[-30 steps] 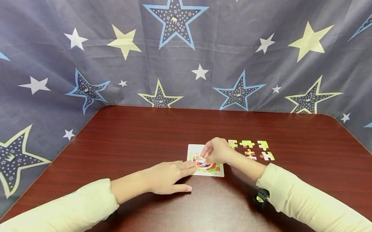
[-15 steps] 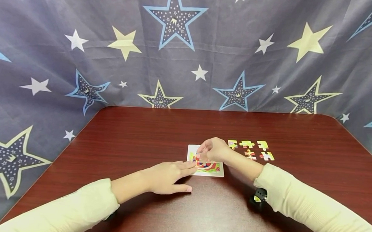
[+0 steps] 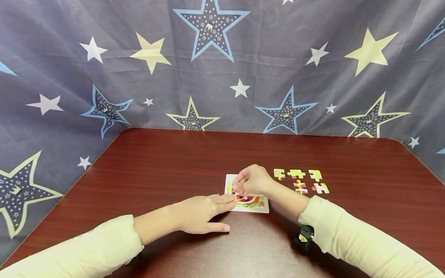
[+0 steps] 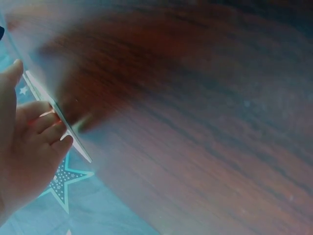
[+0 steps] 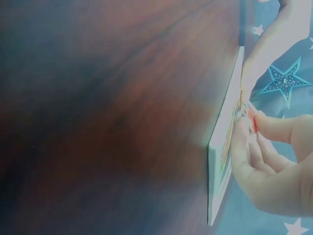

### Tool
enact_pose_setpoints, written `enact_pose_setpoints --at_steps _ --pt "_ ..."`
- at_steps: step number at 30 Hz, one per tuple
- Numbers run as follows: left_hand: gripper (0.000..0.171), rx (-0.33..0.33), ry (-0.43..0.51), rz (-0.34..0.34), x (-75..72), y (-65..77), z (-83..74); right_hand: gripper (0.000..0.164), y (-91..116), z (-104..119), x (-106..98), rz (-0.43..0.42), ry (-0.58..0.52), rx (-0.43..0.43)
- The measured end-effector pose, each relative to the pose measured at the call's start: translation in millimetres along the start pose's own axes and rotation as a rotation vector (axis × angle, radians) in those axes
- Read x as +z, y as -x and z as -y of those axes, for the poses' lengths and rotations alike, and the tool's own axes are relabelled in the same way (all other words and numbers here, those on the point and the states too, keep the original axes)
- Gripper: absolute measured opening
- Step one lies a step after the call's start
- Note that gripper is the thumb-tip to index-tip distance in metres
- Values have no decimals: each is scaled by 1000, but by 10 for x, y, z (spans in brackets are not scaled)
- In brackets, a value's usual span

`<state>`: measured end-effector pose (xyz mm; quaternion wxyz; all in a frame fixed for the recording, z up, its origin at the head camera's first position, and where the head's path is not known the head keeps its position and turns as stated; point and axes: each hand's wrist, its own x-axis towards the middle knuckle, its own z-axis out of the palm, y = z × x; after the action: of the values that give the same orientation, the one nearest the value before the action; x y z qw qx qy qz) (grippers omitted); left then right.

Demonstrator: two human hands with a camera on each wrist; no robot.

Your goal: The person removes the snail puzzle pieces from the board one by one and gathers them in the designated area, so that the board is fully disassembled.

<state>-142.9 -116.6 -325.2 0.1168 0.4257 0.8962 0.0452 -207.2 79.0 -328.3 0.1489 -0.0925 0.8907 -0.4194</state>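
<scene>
Puzzle piece [image 5: 253, 120] is sitting pinched in the right hand [image 3: 255, 180] over the far-left part of the board [image 3: 229, 179], any contact beneath not showing, while the left hand [image 3: 199, 214] is resting outstretched fingers on the board's left side.

Cream, faintly ribbed sleeves [image 3: 371, 247]; black device [image 3: 306, 232] at the right wrist, dark patch [image 3: 135, 259], perhaps another, left.

Dark red-brown wood-grain table [image 3: 168, 157], grey-blue cloth backdrop [image 3: 218, 78] with stars, glare on tabletop
</scene>
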Motion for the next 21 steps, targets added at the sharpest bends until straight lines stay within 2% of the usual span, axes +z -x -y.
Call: enact_pose_setpoints --at_steps 6,14,21 --pt "64 -8 7 18 -6 9 3 5 -6 -41 -87 -53 68 7" --pt "65 -4 -1 30 -11 7 4 10 7 -206 -276 -72 103 -9" --pt "61 12 -21 20 3 4 4 15 81 -379 -496 -53 2 15"
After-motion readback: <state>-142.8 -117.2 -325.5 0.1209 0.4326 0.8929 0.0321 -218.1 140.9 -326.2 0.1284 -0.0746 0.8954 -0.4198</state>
